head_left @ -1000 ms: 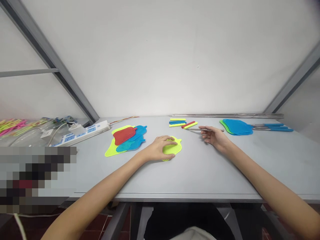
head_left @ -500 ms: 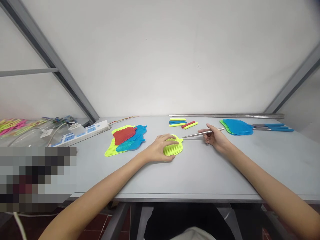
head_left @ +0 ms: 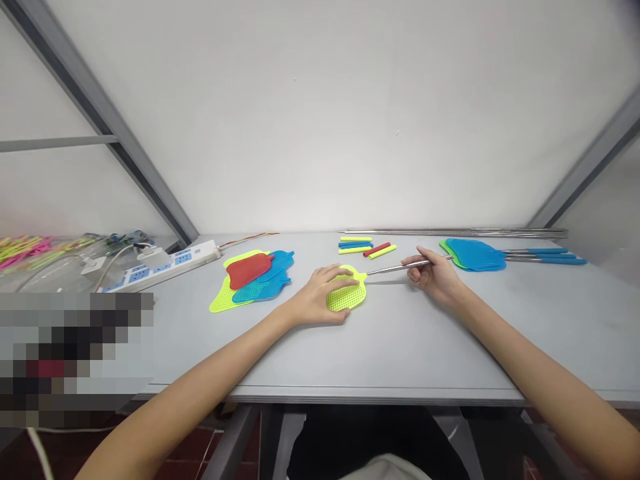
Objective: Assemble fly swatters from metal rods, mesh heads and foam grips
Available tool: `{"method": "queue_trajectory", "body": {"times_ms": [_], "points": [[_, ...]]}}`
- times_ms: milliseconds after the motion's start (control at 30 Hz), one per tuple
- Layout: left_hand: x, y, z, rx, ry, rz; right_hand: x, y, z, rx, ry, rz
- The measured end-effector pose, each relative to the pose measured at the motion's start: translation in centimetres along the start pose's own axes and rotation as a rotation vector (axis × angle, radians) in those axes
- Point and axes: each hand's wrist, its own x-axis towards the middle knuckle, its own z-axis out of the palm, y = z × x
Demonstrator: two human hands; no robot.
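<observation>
Looking down on a grey table (head_left: 425,353) set against a white wall (head_left: 320,120), between slanting grey metal posts (head_left: 147,177) and above red floor tiles (head_left: 175,453). Finding thin metal rods (head_left: 450,232) at the foot of the wall, short coloured tubes (head_left: 356,250) in front, blue-handled swatters (head_left: 477,255) to the right, and a loose pile of mesh heads (head_left: 250,270) to the left, near a white power strip (head_left: 163,263). Losing the table's left end behind a pixelated patch (head_left: 75,360); making out only blurred pink and yellow strips (head_left: 23,250) beyond. Missing much of the yellow mesh head (head_left: 345,300) under the left hand (head_left: 320,297), and part of the metal rod (head_left: 390,269) inside the right hand (head_left: 434,273). Unable to tell a tip seated in the head's neck from a tip merely set against it. Reaching in from the lower left, touching the yellow mesh head at mid-table with thumb and fingers spread well apart. Reaching in from the lower right, pinching the metal rod firmly above its shadow, slanting it slightly down towards the neck.
</observation>
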Motion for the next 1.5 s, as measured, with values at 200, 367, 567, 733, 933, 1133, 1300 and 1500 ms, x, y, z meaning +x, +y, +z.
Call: {"method": "queue_trajectory", "body": {"times_ms": [200, 367, 567, 733, 933, 1133, 1300, 1500], "points": [[-0.04, 0.46, -0.35, 0.007, 0.066, 0.079, 0.12, -0.04, -0.17, 0.066, -0.005, -0.02], [-0.05, 0.37, -0.31, 0.024, 0.105, 0.108, 0.05, -0.09, -0.04, 0.09, -0.005, 0.002], [-0.14, 0.35, -0.24, 0.04, 0.171, 0.154, 0.17, -0.04, 0.0, 0.094, 0.003, 0.019], [-0.22, 0.22, -0.16, 0.061, 0.229, 0.18, 0.05, -0.18, 0.13, 0.077, -0.029, 0.012], [-0.19, -0.12, -0.24, 0.105, 0.262, 0.204, -0.01, -0.22, 0.15, 0.015, -0.046, -0.009], [-0.23, 0.17, -0.15, 0.105, 0.219, 0.215, 0.07, -0.18, -0.23, -0.046, -0.067, -0.034], [-0.28, 0.32, -0.09, 0.099, 0.23, 0.207, -0.01, -0.19, -0.11, -0.078, -0.101, -0.046], [-0.45, 0.2, -0.08, 0.075, 0.234, 0.171, -0.42, -0.1, 0.41, -0.092, -0.151, -0.025]]}}
